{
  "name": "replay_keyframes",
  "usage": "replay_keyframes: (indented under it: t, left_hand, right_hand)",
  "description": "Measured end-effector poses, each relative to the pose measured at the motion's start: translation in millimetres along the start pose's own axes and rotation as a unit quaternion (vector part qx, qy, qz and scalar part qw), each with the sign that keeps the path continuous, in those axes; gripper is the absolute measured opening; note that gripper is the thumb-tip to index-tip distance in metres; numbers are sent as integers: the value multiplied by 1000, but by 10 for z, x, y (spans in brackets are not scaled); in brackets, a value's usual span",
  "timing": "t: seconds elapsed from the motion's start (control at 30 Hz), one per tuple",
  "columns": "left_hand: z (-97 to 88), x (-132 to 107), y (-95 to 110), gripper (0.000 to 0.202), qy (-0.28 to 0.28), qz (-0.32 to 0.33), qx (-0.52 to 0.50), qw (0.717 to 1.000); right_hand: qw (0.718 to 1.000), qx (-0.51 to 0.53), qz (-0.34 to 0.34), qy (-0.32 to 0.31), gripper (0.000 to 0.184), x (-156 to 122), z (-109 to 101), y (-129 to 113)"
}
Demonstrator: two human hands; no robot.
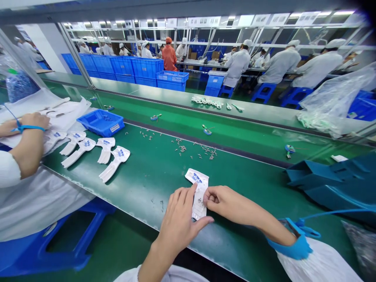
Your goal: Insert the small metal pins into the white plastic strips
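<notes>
My left hand [178,217] presses on a white T-shaped pouch [200,187] with blue print, which lies on the green conveyor belt [152,192]. My right hand [225,199] pinches the pouch's right edge, and a small cluster of metal parts [200,201] sits on its surface. Farther up the belt lie loose small metal parts [182,148]. Several similar white pouches [116,159] lie in a row to the left, beside a co-worker's hand [33,123]. The lower part of the held pouch is partly hidden by my left hand.
A blue plastic tray [101,122] stands on the belt at the left. Teal folded sheets [320,176] lie at the right. A blue cord [331,212] runs from my right wrist's cuff. Behind the belt are stacked blue crates [147,67] and seated workers in white.
</notes>
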State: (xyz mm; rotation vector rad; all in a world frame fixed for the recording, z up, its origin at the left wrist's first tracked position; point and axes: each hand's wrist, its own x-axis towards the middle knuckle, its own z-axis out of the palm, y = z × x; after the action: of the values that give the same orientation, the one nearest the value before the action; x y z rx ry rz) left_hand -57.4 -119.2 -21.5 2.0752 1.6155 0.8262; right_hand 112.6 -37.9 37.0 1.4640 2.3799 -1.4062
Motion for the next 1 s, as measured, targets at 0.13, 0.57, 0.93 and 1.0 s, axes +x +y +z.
replay_keyframes:
  t: [0.13, 0.57, 0.93, 1.0]
  left_hand:
    - [-5, 1, 3, 82, -5, -2, -4, 1000]
    - [11, -15, -7, 82, -10, -1, 0, 1000]
    - [5, -3, -6, 83, -7, -4, -7, 1000]
    - [6, -7, -8, 83, -7, -4, -7, 1000]
  right_hand:
    - [998, -60, 2, 33, 12, -6, 26, -12]
    - [999, -48, 10, -6, 11, 6, -40, -54]
    - [994, -109, 10, 16, 14, 4, -20, -82]
    - [994, -108, 12, 15, 14, -4, -32, -107]
